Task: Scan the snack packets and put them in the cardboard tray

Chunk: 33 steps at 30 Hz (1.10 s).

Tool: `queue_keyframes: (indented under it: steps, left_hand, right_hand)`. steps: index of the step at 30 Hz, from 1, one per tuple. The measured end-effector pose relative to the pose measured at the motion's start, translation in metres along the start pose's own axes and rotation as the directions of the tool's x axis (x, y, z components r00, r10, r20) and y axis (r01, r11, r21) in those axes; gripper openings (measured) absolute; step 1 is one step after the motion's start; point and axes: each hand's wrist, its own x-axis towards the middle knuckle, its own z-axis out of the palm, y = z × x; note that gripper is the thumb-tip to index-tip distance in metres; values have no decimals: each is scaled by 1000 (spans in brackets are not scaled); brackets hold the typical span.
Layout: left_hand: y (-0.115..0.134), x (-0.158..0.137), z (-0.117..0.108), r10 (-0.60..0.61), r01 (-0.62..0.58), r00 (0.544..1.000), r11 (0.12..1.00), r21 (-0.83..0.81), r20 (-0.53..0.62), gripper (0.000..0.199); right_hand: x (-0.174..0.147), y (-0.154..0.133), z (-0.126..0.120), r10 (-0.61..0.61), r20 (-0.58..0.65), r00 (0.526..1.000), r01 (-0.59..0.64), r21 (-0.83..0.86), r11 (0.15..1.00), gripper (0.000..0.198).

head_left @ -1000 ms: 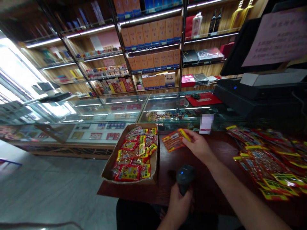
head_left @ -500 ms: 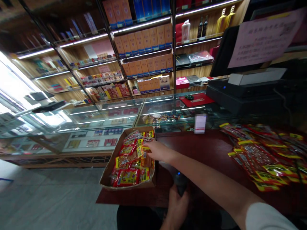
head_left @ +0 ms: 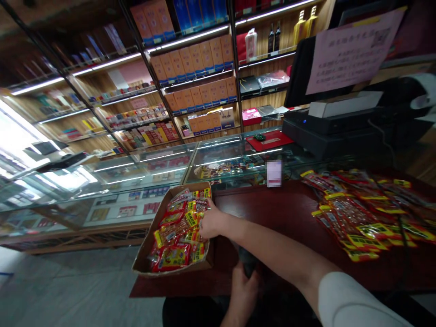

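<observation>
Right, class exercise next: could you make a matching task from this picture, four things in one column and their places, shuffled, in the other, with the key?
Things
1. Right hand
2. Left hand
3. Computer mouse
4. Pink sheet

Places
A. On the red mat
B. In front of the dark monitor
C. At the packets in the cardboard box
D. Around the dark handheld device

Pairs: 1-C, 2-D, 3-A, 4-B

Glossy, crinkled clear plastic wraps the snack packets (head_left: 173,257); their box (head_left: 145,254) is matt cardboard. The desk (head_left: 265,204) looks like smooth, sheeny wood, the scanner (head_left: 248,262) like dull plastic, and the display case (head_left: 218,146) is shiny glass.
</observation>
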Motion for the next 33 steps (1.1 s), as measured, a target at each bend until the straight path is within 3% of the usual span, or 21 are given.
queue_keyframes:
  steps: [2,4,7,8,9,10,11,13,14,15,17,20,26,27,29,31,33]
  left_hand:
    - [1,0,-1,-10,10,1000,1000,17,-13,27]
    - [2,1,-2,-12,13,1000,999,37,-11,29]
    - [2,2,-2,-2,2,1000,1000,31,17,32]
    - [3,2,-2,-3,3,1000,1000,27,18,33]
    - [3,2,-2,-7,7,1000,1000,25,14,33]
    - [4,2,-1,-13,13,1000,1000,25,7,33]
    - [4,1,-1,-19,19,1000,1000,25,7,32]
    - [5,1,-1,-25,25,1000,999,26,18,30]
    - [5,1,-1,-28,27,999,999,30,23,29]
    - [5,1,-1,-32,31,999,999,34,27,29]
    - [5,2,-2,-42,41,999,998,40,29,30]
    - [7,2,-2,-49,48,998,998,34,30,32]
    - [7,0,-2,-18,17,999,999,27,29,27]
    - [7,0,-2,-20,19,1000,999,30,22,26]
    - [6,1,-1,-23,23,1000,999,31,10,26]
    - [6,1,0,-23,22,1000,999,37,12,26]
    - [6,1,0,-28,27,999,998,54,16,26]
  right_hand:
    - [-8,4,-3,-3,-52,999,5,46,999,26]
    - [-32,16,-6,11,-216,976,17,130,991,30]
    - [-104,49,-1,250,-454,855,-127,285,950,31]
    - [-136,62,5,404,-482,777,-271,324,907,32]
    - [-171,77,15,568,-493,659,-452,344,823,34]
    - [-206,92,26,705,-506,498,-631,346,694,36]
    - [-242,106,39,781,-516,351,-765,323,557,38]
    - [-306,129,66,835,-538,115,-922,255,291,42]
    - [-332,137,79,840,-542,37,-958,219,184,44]
    - [-352,143,90,846,-534,-3,-976,186,114,45]
    - [-378,150,105,856,-516,-26,-989,136,52,46]
    - [-386,152,112,857,-515,-3,-988,135,78,41]
    - [-381,158,95,863,-504,-29,-988,145,51,42]
    - [-380,158,92,859,-511,-30,-980,183,74,43]
    - [-374,157,85,843,-538,2,-926,317,205,42]
    - [-360,150,82,839,-541,61,-793,484,370,41]
    - [-337,137,84,869,-473,148,-631,631,451,40]
